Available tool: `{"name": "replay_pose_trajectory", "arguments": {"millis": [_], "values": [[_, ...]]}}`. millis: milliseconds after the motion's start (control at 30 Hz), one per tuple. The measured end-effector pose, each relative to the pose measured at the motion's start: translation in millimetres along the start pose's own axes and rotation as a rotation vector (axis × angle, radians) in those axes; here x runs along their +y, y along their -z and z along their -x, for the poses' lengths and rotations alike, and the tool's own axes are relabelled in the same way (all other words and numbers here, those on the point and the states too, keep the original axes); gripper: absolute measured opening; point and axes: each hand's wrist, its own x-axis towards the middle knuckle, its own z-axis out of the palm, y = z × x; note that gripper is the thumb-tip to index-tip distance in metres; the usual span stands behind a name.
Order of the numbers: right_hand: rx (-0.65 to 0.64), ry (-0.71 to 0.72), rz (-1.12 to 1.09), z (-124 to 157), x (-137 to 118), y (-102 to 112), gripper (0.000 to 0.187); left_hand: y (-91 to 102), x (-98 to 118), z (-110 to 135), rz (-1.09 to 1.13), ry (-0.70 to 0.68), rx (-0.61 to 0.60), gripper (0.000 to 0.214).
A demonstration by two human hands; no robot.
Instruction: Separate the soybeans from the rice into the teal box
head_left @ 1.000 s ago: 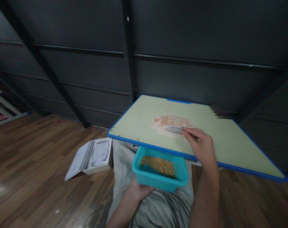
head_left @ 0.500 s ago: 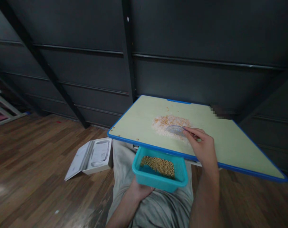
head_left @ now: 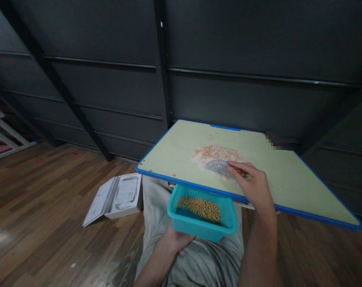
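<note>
My right hand [head_left: 251,181] pinches a clear plastic protractor [head_left: 218,167] by its right end. The protractor rests at the near side of a pile of white rice-like grains [head_left: 200,158] mixed with yellow-tan beans [head_left: 212,150]. This pile lies on a pale green folding table [head_left: 169,153] with a blue edge. My left hand [head_left: 178,238] supports a turquoise plastic basket [head_left: 195,228] from below, over my lap, just under the table's near edge. Inside the basket are many tan beans [head_left: 203,209]. Most fingers of my left hand are hidden beneath the basket.
A few stray beans [head_left: 174,175] lie along the table's left and near edges. An opened white box [head_left: 127,195] sits on the wooden floor [head_left: 49,207] to the left. A dark panelled wall [head_left: 121,83] stands behind the table. A white frame [head_left: 12,137] is at far left.
The protractor has moved slightly left and toward me, and now lies flatter, showing more of its face. My right hand followed slightly. My left hand and the basket look nearly unchanged.
</note>
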Motion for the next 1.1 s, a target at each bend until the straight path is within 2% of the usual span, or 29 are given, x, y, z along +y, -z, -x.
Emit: {"name": "replay_pose_trajectory", "arguments": {"millis": [300, 533, 767, 933, 1100], "values": [[-0.007, -0.047, -0.010, -0.4, -1.0, -0.3, 0.022, -3.3, 1.6, 0.9, -0.011, 0.003, 0.058, 0.064], [-0.001, -0.091, -0.018, -0.7, -2.5, -1.5, 0.021, -4.5, 2.2, 1.7, 0.018, 0.002, -0.002, 0.059], [-0.016, -0.105, -0.036, -1.4, -4.0, -0.9, 0.020, -7.8, 3.8, 4.2, -0.022, 0.013, 0.063, 0.057], [-0.025, -0.102, -0.037, -0.3, -3.0, -0.2, 0.018, -5.2, 2.5, 2.9, -0.006, 0.004, 0.020, 0.058], [-0.029, -0.104, -0.050, 0.8, -3.2, -0.3, 0.017, -4.8, 1.9, 2.7, -0.030, 0.007, 0.082, 0.062]]}}
